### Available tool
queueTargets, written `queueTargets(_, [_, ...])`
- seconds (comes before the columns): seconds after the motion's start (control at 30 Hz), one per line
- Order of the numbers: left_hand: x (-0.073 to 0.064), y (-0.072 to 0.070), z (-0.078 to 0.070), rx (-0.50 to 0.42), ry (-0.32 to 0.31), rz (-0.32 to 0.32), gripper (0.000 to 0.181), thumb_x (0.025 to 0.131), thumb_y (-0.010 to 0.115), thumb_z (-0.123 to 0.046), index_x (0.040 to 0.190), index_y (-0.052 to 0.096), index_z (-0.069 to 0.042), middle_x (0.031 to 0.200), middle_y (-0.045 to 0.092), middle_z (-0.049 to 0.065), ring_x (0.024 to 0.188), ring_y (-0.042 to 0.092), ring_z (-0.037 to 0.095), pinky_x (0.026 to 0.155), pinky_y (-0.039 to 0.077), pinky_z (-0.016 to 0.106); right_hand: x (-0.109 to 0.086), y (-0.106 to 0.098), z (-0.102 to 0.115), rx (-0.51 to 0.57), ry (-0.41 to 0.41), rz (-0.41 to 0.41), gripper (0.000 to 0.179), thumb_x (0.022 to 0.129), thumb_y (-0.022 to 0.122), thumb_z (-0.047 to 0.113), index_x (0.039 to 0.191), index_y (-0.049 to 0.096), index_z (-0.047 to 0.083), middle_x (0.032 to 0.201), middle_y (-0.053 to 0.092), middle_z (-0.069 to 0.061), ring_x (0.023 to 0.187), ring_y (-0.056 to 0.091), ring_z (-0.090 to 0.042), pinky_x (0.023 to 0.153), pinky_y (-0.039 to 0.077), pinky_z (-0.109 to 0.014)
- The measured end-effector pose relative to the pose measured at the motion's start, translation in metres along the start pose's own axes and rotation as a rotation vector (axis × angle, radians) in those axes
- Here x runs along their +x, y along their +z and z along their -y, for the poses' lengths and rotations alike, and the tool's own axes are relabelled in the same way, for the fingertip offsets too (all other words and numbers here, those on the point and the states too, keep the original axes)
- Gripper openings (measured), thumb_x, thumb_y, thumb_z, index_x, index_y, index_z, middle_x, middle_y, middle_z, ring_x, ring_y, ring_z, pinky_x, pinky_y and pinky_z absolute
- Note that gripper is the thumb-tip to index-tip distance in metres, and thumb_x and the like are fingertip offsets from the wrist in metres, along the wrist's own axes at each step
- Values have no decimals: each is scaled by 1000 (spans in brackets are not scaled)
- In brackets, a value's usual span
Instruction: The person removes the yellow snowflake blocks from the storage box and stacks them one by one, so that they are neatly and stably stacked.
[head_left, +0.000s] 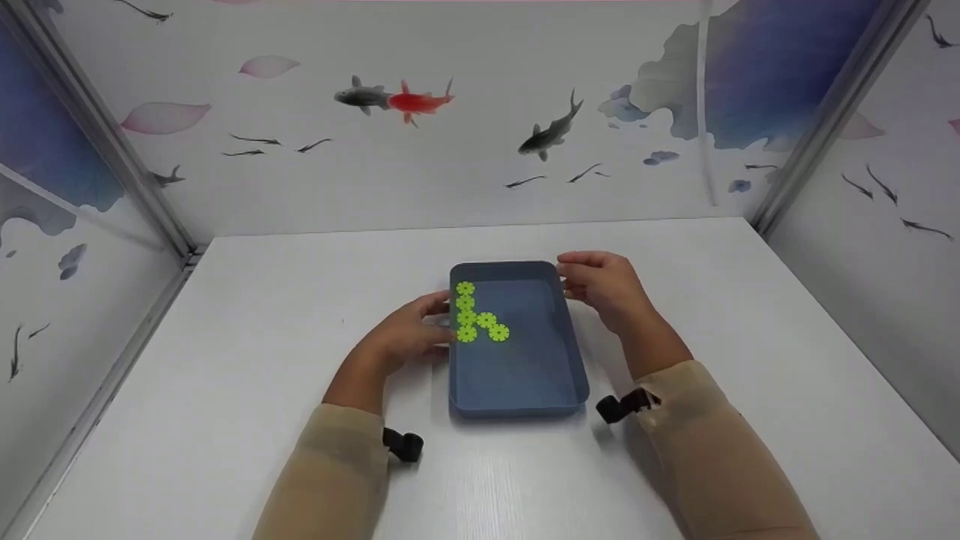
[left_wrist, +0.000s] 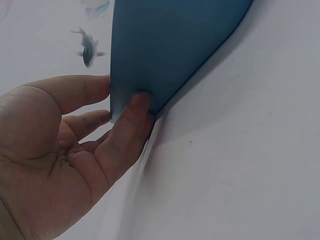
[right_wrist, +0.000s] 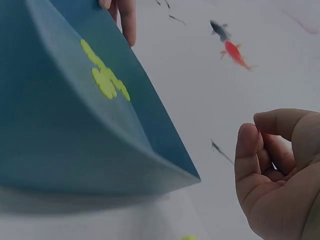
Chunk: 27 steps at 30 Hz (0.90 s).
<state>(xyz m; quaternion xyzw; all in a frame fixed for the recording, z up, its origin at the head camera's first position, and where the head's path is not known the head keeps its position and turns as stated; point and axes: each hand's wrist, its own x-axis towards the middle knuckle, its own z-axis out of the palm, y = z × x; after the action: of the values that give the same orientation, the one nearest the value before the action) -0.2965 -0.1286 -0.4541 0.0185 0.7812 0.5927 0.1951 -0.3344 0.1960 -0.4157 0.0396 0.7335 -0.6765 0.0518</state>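
Note:
A blue-grey rectangular tray (head_left: pixel 517 382) lies in front of me. Inside it, along the left wall, run several yellow-green notched discs (head_left: pixel 466 318) in a column, with two more stepping off diagonally to the right. My left hand (head_left: pixel 409 330) is at the tray's left side; in the left wrist view its thumb meets the rim and other fingertips touch the outer wall (left_wrist: pixel 175 45). Beside the tray's far right corner is my right hand (head_left: pixel 604 289), fingers loosely bent. The right wrist view shows it apart from the tray, thumb tip against a fingertip, nothing visible between them.
The white tabletop (head_left: pixel 247 337) carries the tray. Printed panels with fish and petals (head_left: pixel 450 172) stand behind and on both sides. Dark wrist cameras (head_left: pixel 405 446) are strapped to both sleeves. A yellow-green bit (right_wrist: pixel 188 238) shows at the right wrist view's bottom edge.

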Motion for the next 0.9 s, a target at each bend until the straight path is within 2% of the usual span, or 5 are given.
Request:
queueTargets(0.23, [-2, 1, -1, -5, 3, -1, 83, 94, 76, -4, 166, 41, -26, 167, 45, 6, 139, 63, 30, 108, 61, 46, -4, 33, 18, -21, -19, 95, 28, 99, 78, 27, 122, 78, 12, 111, 73, -6, 91, 68, -18, 80, 63, -26])
queueTargets(0.5, [0, -1, -2, 18, -15, -2, 84, 93, 78, -6, 166, 41, -27, 167, 45, 6, 141, 61, 30, 110, 61, 46, 11, 66, 23, -72, -27, 212, 25, 100, 76, 23, 122, 78, 12, 119, 71, -11, 99, 68, -25, 85, 65, -31])
queueTargets(0.63, [1, -1, -1, 27, -13, 1, 84, 94, 78, -7, 166, 41, -27, 167, 44, 5, 142, 60, 29, 111, 60, 46, 21, 76, 21, -86, -5, 201, 23, 99, 77, 24, 120, 79, 14, 117, 72, -9, 100, 67, -26, 87, 65, -31])
queueTargets(0.77, [0, -2, -1, 25, -12, 2, 84, 93, 78, -8, 166, 41, -27, 167, 45, 5, 142, 60, 29, 111, 60, 47, 30, 85, 13, -110, 2, 178, 24, 100, 77, 23, 122, 79, 15, 118, 73, -8, 108, 68, -31, 89, 65, -31])
queueTargets(0.9, [1, -2, -1, 20, -5, 7, 83, 94, 77, -7, 166, 41, -26, 166, 46, 5, 141, 61, 28, 110, 60, 47, 35, 91, 3, -176, 15, 177, 29, 100, 76, 24, 126, 77, 13, 121, 74, -7, 114, 69, -32, 93, 65, -32])
